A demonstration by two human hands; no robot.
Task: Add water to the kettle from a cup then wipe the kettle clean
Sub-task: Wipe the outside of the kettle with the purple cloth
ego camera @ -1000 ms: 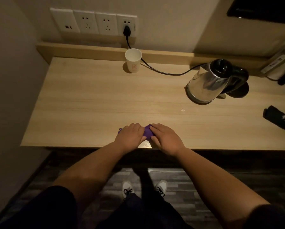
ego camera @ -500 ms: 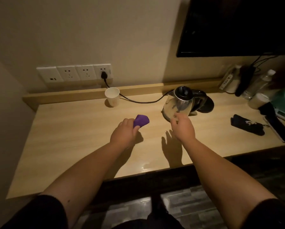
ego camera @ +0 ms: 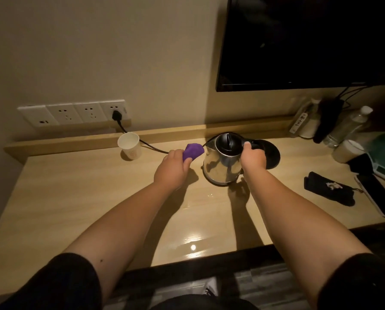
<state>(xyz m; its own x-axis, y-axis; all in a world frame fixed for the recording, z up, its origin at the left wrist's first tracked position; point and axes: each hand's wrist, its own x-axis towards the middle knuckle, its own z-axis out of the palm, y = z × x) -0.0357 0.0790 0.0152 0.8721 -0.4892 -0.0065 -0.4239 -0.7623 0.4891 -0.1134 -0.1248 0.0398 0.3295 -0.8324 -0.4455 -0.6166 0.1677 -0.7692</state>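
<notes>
The kettle [ego camera: 224, 163] stands on the worktop [ego camera: 75, 198], off its black base [ego camera: 271, 153], lid closed; the right hand [ego camera: 253, 156] grips its handle; the left hand [ego camera: 172, 168] pinches a bunched purple cloth [ego camera: 192, 151] in its fingers, just beside the spout; the paper cup [ego camera: 129, 146] stands upright, well apart, by the wall; filling looks done, though the water level is hidden; wiping seems about to begin, the whole body left to clean.
</notes>
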